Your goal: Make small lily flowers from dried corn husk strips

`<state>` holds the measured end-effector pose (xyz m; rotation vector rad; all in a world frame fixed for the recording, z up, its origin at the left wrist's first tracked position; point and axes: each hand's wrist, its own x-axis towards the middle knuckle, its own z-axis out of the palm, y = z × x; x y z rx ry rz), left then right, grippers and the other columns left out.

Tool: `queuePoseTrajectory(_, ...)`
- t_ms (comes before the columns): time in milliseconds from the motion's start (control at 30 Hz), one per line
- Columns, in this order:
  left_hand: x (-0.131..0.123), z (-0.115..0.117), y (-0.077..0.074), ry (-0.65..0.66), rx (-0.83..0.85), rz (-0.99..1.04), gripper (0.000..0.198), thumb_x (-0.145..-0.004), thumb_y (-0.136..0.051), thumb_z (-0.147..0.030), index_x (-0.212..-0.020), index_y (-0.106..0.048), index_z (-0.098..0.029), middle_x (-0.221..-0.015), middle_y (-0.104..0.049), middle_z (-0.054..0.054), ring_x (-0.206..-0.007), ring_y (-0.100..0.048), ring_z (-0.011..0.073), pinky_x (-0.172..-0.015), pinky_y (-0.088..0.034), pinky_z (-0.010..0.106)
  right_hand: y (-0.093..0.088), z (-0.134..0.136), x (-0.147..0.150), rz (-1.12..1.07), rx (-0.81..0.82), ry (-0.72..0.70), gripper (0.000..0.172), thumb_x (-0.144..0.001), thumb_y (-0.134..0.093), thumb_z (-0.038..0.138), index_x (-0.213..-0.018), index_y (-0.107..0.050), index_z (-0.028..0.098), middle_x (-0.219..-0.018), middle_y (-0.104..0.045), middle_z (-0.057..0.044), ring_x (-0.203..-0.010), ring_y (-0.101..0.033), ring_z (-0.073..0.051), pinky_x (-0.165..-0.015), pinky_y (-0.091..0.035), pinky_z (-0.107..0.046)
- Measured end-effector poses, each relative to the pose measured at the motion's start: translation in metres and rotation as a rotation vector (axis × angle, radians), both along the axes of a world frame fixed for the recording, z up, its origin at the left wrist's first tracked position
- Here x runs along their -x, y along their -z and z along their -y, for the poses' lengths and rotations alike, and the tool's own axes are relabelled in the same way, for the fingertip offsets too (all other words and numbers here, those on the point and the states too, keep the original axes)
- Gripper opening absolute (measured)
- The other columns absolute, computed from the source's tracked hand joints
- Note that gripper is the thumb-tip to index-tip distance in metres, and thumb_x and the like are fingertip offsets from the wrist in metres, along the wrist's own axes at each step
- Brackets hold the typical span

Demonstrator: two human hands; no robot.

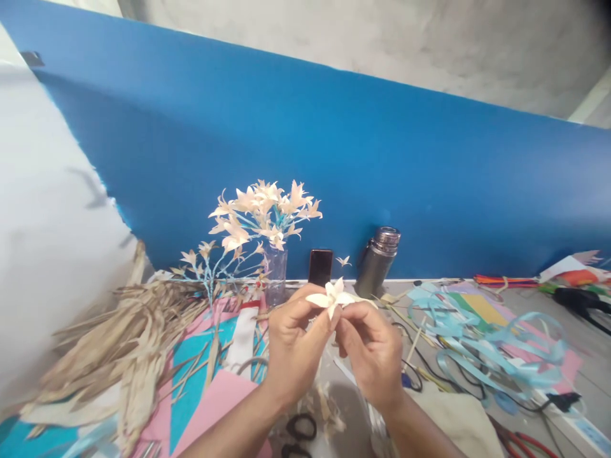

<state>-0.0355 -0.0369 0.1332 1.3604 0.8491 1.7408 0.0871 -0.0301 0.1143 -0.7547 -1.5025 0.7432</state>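
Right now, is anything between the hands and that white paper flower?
No. Both the left hand and the right hand already pinch the white paper flower at their fingertips, above the cluttered table; nothing sits between.

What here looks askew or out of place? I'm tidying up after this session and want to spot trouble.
The steel flask leans left against the blue backdrop instead of standing upright. Light blue ribbon lies in a loose tangle across the table. Otherwise both hands, left hand and right hand, pinch a pale flower normally.
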Motion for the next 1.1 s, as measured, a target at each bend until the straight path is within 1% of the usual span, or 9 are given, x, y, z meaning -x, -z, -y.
queuePoseTrajectory(167, 0.01, -0.005, -0.004, 0.044, 0.14, 0.087, 0.023, -0.083, -0.071, -0.033, -0.069, -0.068, -0.016, -0.072, -0.057, 0.001, -0.069, -0.052, 0.0123, -0.064, -0.041, 0.024, 0.004, 0.002, 0.004, 0.009, 0.076, -0.131, 0.01, -0.092, -0.06, 0.027, -0.086, -0.062, 0.019, -0.062, -0.057, 0.003, -0.049, -0.051, -0.009, -0.046, -0.041, -0.019)
queuePoseTrajectory(267, 0.016, -0.004, -0.007, 0.037, 0.131, 0.112, 0.023, -0.084, -0.07, -0.032, -0.068, -0.063, -0.016, -0.068, -0.051, -0.002, -0.063, -0.046, 0.01, -0.059, -0.038, 0.023, 0.007, 0.001, 0.005, 0.075, 0.053, -0.149, 0.013, -0.092, -0.059, 0.026, -0.081, -0.062, 0.019, -0.061, -0.057, 0.003, -0.051, -0.052, -0.009, -0.05, -0.043, -0.02)
queuePoseTrajectory(367, 0.016, 0.001, -0.009, -0.039, -0.028, 0.001, 0.02, -0.086, -0.068, -0.024, -0.068, -0.062, -0.017, -0.073, -0.051, -0.001, -0.066, -0.048, 0.0101, -0.06, -0.038, 0.023, 0.009, -0.001, 0.004, 0.125, -0.044, -0.09, 0.015, -0.093, -0.06, 0.025, -0.079, -0.064, 0.019, -0.063, -0.058, 0.002, -0.056, -0.055, -0.01, -0.055, -0.045, -0.02)
queuePoseTrajectory(467, 0.014, 0.008, -0.01, -0.151, -0.259, -0.184, 0.011, -0.087, -0.064, -0.014, -0.079, -0.068, -0.02, -0.081, -0.056, 0.0, -0.075, -0.053, 0.0116, -0.066, -0.041, 0.023, 0.01, -0.005, 0.004, 0.119, -0.112, -0.003, 0.016, -0.092, -0.062, 0.025, -0.078, -0.067, 0.02, -0.068, -0.062, 0.001, -0.062, -0.057, -0.012, -0.061, -0.046, -0.021)
queuePoseTrajectory(533, 0.014, 0.01, -0.009, -0.195, -0.369, -0.256, 0.013, -0.086, -0.063, -0.01, -0.085, -0.07, -0.021, -0.082, -0.058, 0.0, -0.077, -0.054, 0.0119, -0.067, -0.041, 0.023, 0.01, -0.007, 0.004, 0.123, -0.134, 0.023, 0.015, -0.092, -0.063, 0.026, -0.079, -0.069, 0.02, -0.073, -0.065, 0.0, -0.067, -0.059, -0.013, -0.065, -0.048, -0.023)
queuePoseTrajectory(700, 0.014, 0.011, -0.009, -0.251, -0.498, -0.311, 0.015, -0.084, -0.064, -0.006, -0.087, -0.068, -0.019, -0.08, -0.058, 0.001, -0.077, -0.053, 0.0126, -0.066, -0.041, 0.024, 0.009, -0.009, 0.004, 0.137, -0.117, 0.003, 0.015, -0.09, -0.064, 0.027, -0.079, -0.069, 0.019, -0.076, -0.066, -0.002, -0.071, -0.06, -0.016, -0.068, -0.049, -0.026)
queuePoseTrajectory(867, 0.014, 0.014, -0.011, -0.241, -0.46, -0.318, 0.014, -0.085, -0.061, -0.005, -0.083, -0.066, -0.018, -0.078, -0.057, 0.001, -0.075, -0.053, 0.0129, -0.066, -0.041, 0.025, 0.01, -0.007, 0.005, 0.148, -0.162, -0.018, 0.017, -0.091, -0.063, 0.026, -0.076, -0.068, 0.019, -0.072, -0.061, -0.001, -0.067, -0.057, -0.015, -0.066, -0.047, -0.026)
queuePoseTrajectory(1000, 0.013, 0.016, -0.012, -0.238, -0.347, -0.269, 0.016, -0.087, -0.06, -0.008, -0.075, -0.064, -0.018, -0.075, -0.053, 0.0, -0.072, -0.051, 0.0123, -0.065, -0.04, 0.025, 0.008, -0.004, 0.004, 0.144, -0.191, -0.066, 0.013, -0.09, -0.063, 0.023, -0.078, -0.066, 0.019, -0.072, -0.059, 0.0, -0.069, -0.056, -0.015, -0.067, -0.045, -0.026)
queuePoseTrajectory(1100, 0.014, 0.015, -0.013, -0.233, -0.247, -0.183, 0.017, -0.087, -0.061, -0.011, -0.072, -0.063, -0.019, -0.075, -0.052, -0.001, -0.071, -0.051, 0.0119, -0.066, -0.039, 0.025, 0.004, -0.003, 0.003, 0.152, -0.152, -0.121, 0.014, -0.091, -0.062, 0.024, -0.077, -0.063, 0.019, -0.071, -0.057, 0.0, -0.067, -0.054, -0.014, -0.064, -0.044, -0.025)
